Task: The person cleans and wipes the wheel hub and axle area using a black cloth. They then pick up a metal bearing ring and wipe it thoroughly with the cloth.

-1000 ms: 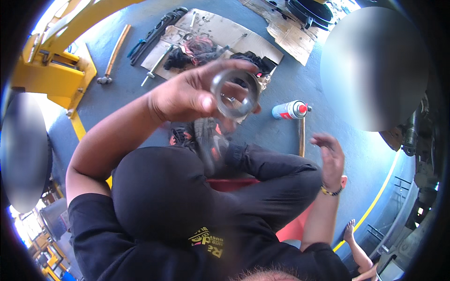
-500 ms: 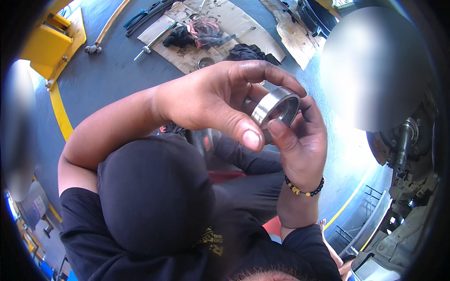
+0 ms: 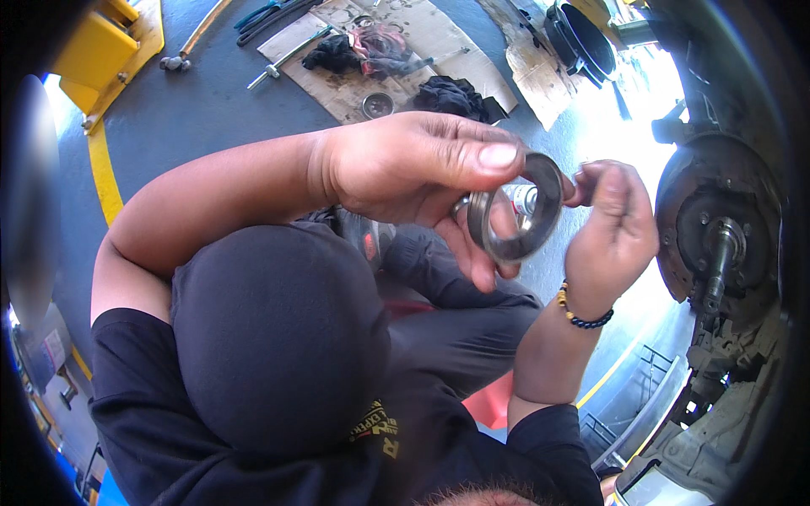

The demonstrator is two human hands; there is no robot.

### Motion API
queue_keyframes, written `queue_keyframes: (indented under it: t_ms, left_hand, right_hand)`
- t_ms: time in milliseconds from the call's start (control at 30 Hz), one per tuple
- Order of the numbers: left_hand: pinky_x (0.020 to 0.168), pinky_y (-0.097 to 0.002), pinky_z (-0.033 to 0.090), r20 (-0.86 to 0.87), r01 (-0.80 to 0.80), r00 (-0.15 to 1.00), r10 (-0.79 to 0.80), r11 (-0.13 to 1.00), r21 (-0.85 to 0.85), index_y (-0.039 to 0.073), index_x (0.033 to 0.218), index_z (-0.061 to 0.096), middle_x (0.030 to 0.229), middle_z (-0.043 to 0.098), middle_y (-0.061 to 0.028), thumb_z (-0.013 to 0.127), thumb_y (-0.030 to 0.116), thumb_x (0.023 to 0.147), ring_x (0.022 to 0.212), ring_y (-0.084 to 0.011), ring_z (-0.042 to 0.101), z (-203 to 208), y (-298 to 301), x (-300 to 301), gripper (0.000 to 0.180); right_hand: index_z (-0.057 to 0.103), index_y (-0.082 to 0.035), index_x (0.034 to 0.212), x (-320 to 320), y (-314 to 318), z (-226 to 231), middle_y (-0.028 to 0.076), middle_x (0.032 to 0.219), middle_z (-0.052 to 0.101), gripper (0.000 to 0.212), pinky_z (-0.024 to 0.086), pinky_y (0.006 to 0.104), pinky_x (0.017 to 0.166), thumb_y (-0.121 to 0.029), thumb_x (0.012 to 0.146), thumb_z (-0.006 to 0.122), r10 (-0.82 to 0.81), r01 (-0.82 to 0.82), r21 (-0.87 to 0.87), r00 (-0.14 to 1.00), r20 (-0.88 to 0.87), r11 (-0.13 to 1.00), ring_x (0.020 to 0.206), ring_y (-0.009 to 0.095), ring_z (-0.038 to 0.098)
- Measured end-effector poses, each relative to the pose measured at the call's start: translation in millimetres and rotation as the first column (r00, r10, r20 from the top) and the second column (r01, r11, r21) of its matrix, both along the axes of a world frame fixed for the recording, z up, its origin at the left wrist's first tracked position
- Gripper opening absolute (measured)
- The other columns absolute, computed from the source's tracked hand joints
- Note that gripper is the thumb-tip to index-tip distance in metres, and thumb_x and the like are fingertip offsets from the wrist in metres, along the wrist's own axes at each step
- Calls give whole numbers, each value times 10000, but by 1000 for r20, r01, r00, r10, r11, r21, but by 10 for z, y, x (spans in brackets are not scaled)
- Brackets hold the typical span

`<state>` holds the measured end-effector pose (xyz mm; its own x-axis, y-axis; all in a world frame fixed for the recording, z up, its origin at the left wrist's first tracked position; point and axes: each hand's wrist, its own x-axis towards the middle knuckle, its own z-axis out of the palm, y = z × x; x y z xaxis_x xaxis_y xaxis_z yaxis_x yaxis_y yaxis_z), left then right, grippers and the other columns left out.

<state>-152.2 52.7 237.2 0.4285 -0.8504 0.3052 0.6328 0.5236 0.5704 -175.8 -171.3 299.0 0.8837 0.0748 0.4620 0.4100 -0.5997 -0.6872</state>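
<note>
My left hand (image 3: pixel 439 173) grips a shiny steel bearing race (image 3: pixel 553 190), its thumb along the top edge and the other fingers beneath. The ring is tilted, so its opening faces me, and a small part of a white can (image 3: pixel 523 200) shows through it. Close to the ring's right edge is my right hand (image 3: pixel 613 223), with a beaded bracelet (image 3: pixel 582 319) on the wrist. Its fingers are bent and blurred by motion; whether they touch the ring or hold anything small cannot be made out.
At right stands a wheel hub with a protruding spindle (image 3: pixel 723 261). Ahead, cardboard (image 3: pixel 346 99) on the floor carries rags (image 3: pixel 380 51), a round metal part (image 3: pixel 377 104) and a T-handled tool (image 3: pixel 287 59). A black round pan (image 3: pixel 580 42) lies far right; a yellow steel base (image 3: pixel 101 59) stands far left.
My right hand has come away from the bearing race and moved right. The left hand keeps the ring and has turned it, so its opening now faces me more.
</note>
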Motion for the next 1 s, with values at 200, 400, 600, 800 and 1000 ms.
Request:
queue_keyframes:
  t_ms: [200,400,600,800,1000]
  left_hand:
    - [949,-460,568,-7,38,999,-39,998,-48,-20,1405,457,1130,685,-228,465,440,1058,1075,-373,691,-14,-32,9,577]
    - [922,-471,578,1,15,1000,-14,998,-60,-18,1388,441,1124,685,-211,492,464,1036,1022,-362,711,-56,-62,-2,599]
    - [946,-424,569,244,-334,928,281,918,213,30,1544,280,1250,629,-227,549,617,956,1007,-277,722,-288,56,239,873]
    - [840,-467,598,-198,-703,649,734,679,211,110,1469,345,1094,660,-81,663,141,971,982,-293,710,-562,464,399,591]
    - [860,-410,608,95,-776,615,782,580,249,71,1460,415,1189,651,-97,751,27,876,978,-233,703,-623,849,379,676]
  right_hand:
    - [570,39,1262,-192,-121,-130,125,1081,629,250,535,279,805,-8,1024,510,149,-134,217,987,-54,967,918,143,623]
    - [643,-14,1230,-228,-64,-223,157,1143,603,313,531,296,797,70,944,548,298,-304,12,938,177,952,954,189,612]
    - [721,-59,1161,183,-65,-439,149,1141,606,371,523,333,815,102,846,608,415,-337,-301,875,250,892,949,226,628]
    - [726,-46,1086,816,-161,-2123,66,972,679,209,517,259,793,-11,924,598,72,126,349,862,-502,929,857,114,643]
    - [724,-27,1045,892,-109,-3272,173,1048,703,243,533,390,887,-176,872,641,-202,105,-209,830,-519,972,958,316,690]
